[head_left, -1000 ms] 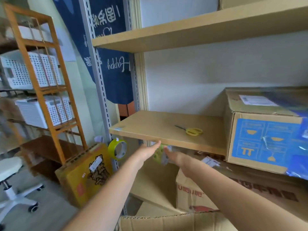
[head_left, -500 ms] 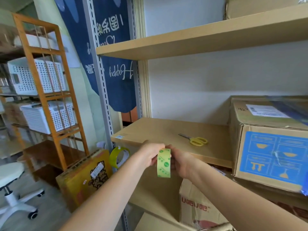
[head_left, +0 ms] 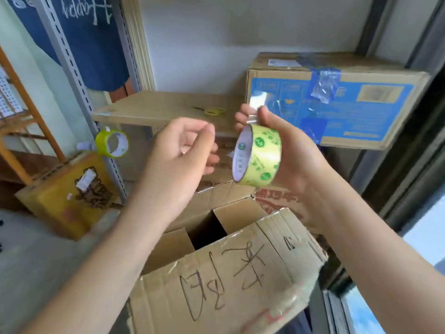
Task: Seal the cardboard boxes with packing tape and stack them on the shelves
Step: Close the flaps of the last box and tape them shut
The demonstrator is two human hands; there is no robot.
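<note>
My right hand [head_left: 286, 150] grips a roll of clear packing tape with green print [head_left: 258, 156], thumb and fingers pinching its loose end up at the top. My left hand [head_left: 178, 153] hovers just left of the roll with fingers curled and holding nothing. Below both hands stands an open cardboard box [head_left: 216, 268] with handwriting on its raised flap. A blue-printed cardboard box [head_left: 337, 102] sits on the wooden shelf [head_left: 154, 109] at the right.
Yellow scissors [head_left: 213, 111] lie on the shelf. A second tape roll [head_left: 112, 143] hangs on the metal upright at left. A yellow box [head_left: 69, 196] leans on the floor. More cartons sit under the shelf behind the open box.
The view has dropped toward the open box. The tape roll has left my left hand and sits in my right hand alone, turned sideways with its end lifted.
</note>
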